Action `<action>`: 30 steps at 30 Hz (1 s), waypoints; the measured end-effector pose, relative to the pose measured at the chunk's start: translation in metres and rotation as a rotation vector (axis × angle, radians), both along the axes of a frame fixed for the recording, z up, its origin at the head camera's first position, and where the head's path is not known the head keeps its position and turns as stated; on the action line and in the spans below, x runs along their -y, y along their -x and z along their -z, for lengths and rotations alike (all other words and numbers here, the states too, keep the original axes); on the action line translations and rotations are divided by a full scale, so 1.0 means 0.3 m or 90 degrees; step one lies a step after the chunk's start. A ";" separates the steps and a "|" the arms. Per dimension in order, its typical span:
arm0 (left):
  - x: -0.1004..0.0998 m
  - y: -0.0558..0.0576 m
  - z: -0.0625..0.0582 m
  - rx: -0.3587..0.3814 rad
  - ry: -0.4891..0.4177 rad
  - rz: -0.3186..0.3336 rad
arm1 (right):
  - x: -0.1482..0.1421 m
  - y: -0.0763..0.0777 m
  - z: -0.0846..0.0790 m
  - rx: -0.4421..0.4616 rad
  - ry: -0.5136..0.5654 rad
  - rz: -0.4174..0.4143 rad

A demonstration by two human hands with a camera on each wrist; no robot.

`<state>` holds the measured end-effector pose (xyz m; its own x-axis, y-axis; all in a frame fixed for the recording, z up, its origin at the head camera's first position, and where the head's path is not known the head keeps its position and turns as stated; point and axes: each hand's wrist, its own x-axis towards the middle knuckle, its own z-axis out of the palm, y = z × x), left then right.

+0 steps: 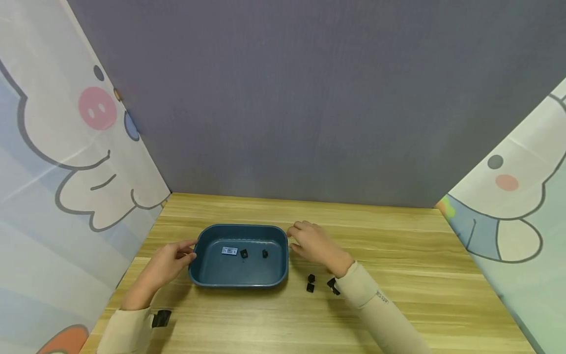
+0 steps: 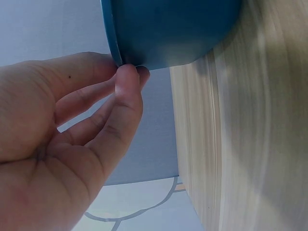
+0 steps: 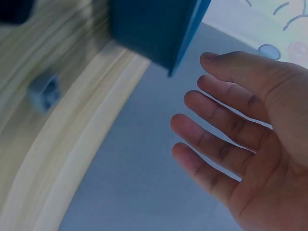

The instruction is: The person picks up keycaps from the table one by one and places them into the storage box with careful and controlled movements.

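A dark blue rectangular tray point(image 1: 239, 284) with rounded corners stands on the wooden table. Inside it lie a small flat blue-and-white printed piece point(image 1: 229, 250) and two small black pieces, one near the middle point(image 1: 244, 253) and one farther right point(image 1: 265, 253). At the tray's left end, my left hand point(image 1: 165, 265) pinches the rim between thumb and fingertips, as the left wrist view shows. By the opposite end is my right hand point(image 1: 316, 246). Its fingers point(image 3: 211, 115) are spread and loosely bent, apart from the tray wall point(image 3: 149, 29), and hold nothing.
Two small black block-like pieces point(image 1: 311, 283) sit on the table below my right hand. In the right wrist view a small hollow block point(image 3: 45, 91) looks blurred. A grey panel point(image 1: 287, 108) rises behind the table point(image 1: 376, 236); cartoon-printed sheets point(image 1: 66, 147) flank it.
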<state>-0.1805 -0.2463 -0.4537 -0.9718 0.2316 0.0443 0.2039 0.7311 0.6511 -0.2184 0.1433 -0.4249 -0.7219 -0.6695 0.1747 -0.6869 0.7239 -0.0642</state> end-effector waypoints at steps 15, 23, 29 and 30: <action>-0.002 -0.002 0.005 -0.011 -0.004 0.002 | -0.147 -0.026 0.080 0.001 -0.006 0.047; -0.003 -0.002 0.005 -0.011 -0.002 0.002 | -0.182 -0.036 0.141 0.002 -0.047 0.071; -0.005 -0.003 0.002 -0.006 -0.001 0.001 | -0.183 -0.032 0.169 0.023 -0.067 0.094; -0.005 -0.003 0.002 -0.006 -0.001 0.000 | -0.183 -0.032 0.170 0.025 -0.066 0.095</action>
<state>-0.1795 -0.2447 -0.4542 -0.9714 0.2315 0.0533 0.2097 0.7303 0.6502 -0.2089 0.1982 -0.4760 -0.8197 -0.5670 0.0808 -0.5694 0.8220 -0.0086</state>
